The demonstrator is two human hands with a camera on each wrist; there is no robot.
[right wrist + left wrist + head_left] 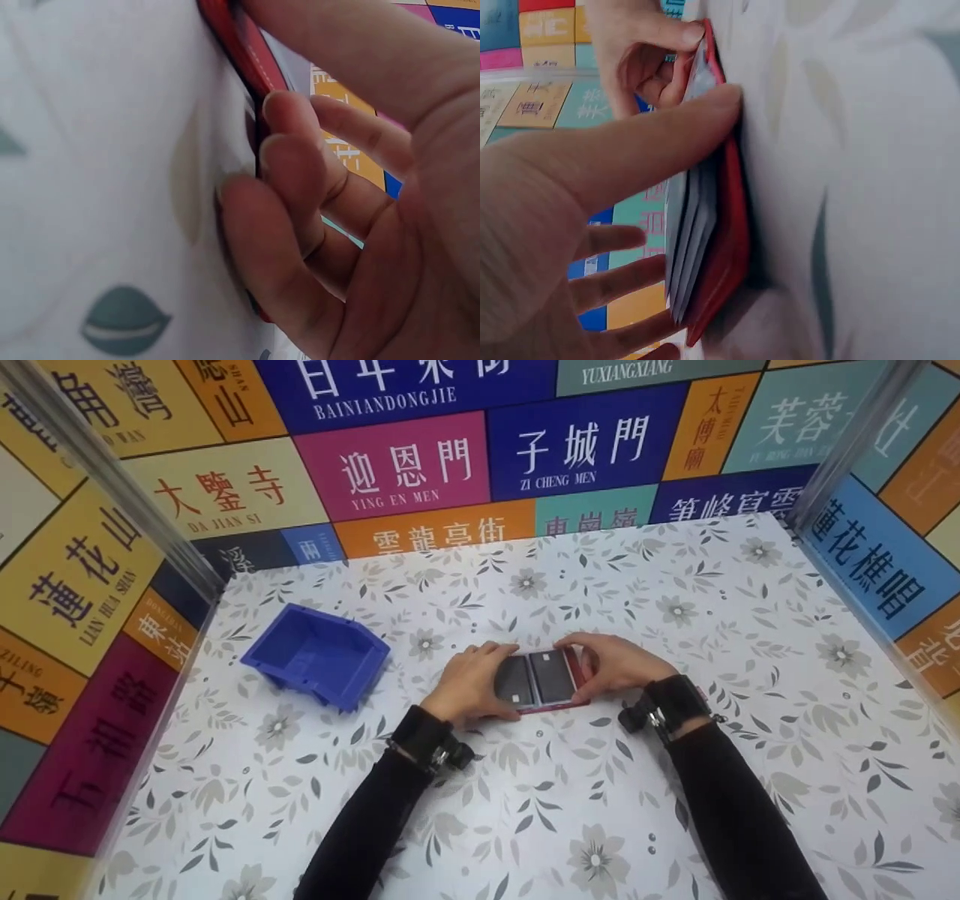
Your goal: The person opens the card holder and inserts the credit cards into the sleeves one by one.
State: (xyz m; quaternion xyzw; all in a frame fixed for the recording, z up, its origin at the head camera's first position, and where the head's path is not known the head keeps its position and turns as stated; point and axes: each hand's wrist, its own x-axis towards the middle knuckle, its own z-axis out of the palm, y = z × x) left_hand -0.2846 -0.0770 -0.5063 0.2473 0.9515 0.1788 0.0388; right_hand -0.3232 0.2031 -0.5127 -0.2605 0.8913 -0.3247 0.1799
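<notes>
A red card holder (553, 679) lies spread on the table, with dark panels under clear plastic sleeves facing up. My left hand (466, 682) holds its left side, thumb at the near edge and fingers toward the far edge. At the right side, my right hand (621, 666) grips the red cover (259, 56) between thumb and curled fingers. Several clear sleeves (694, 232) fan out slightly from the red cover in the left wrist view. Part of the cover is hidden behind both hands.
A blue plastic bin (300, 613) stands to the left of my hands on the flower-patterned tabletop (517, 795). Colourful panels with printed lettering (409, 465) wall in the back and both sides.
</notes>
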